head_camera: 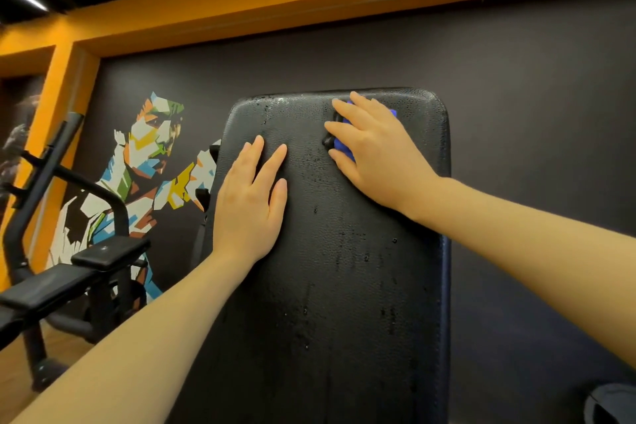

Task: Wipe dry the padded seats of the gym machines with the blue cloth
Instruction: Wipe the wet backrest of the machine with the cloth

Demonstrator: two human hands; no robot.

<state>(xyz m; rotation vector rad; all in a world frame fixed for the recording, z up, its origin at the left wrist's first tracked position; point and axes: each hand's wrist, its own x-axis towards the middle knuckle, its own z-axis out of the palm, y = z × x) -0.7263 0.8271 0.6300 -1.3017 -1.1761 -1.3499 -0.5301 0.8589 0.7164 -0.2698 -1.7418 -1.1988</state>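
1. Because the right hand (373, 148) lies flat over it, the blue cloth (344, 145) shows only as slivers: one between the fingers, another past the knuckles near the pad's top edge; its full shape cannot be made out.
2. That hand's fingers are spread and fairly straight, pressing the cloth against the upper right part of the black padded backrest (344, 251).
3. Beside it, the left hand (251, 206) rests palm-down on the pad's upper left part, fingers straight and slightly parted, holding nothing.
4. Water droplets (364, 256) dot the pad below both hands; the pad's lower end is cut off by the frame edge.
5. At the left, another bench (65, 280) stands before a colourful wall mural (151, 148), partly hidden by the pad.
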